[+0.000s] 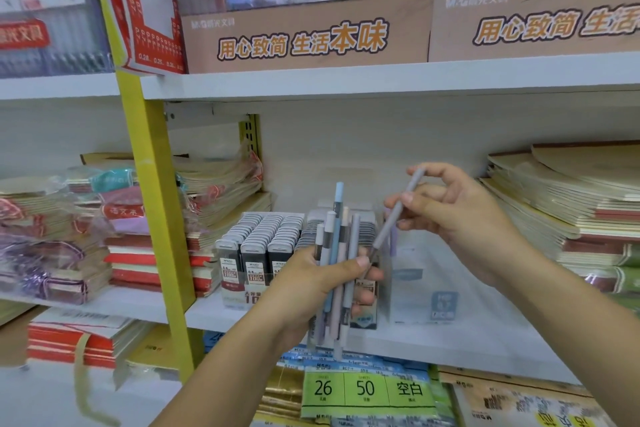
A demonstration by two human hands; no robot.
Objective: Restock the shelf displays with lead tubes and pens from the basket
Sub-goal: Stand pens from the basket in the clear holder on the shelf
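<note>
My left hand (311, 284) grips a bundle of several pastel pens (337, 253), held upright in front of the middle shelf. My right hand (450, 211) pinches a single grey pen (398, 211) between thumb and fingers, tilted with its tip down toward the bundle. Behind the hands, a clear display box (263, 246) holds rows of dark lead tubes. To its right stands a clear acrylic compartment (415, 274) with a blue label. The basket is not in view.
Stacks of notebooks (571, 204) lie at the right of the shelf, and wrapped exercise books (121, 229) at the left. A yellow upright post (152, 184) divides the shelving. Brown display boxes (304, 35) sit on the shelf above. Paper packs (367, 388) fill the shelf below.
</note>
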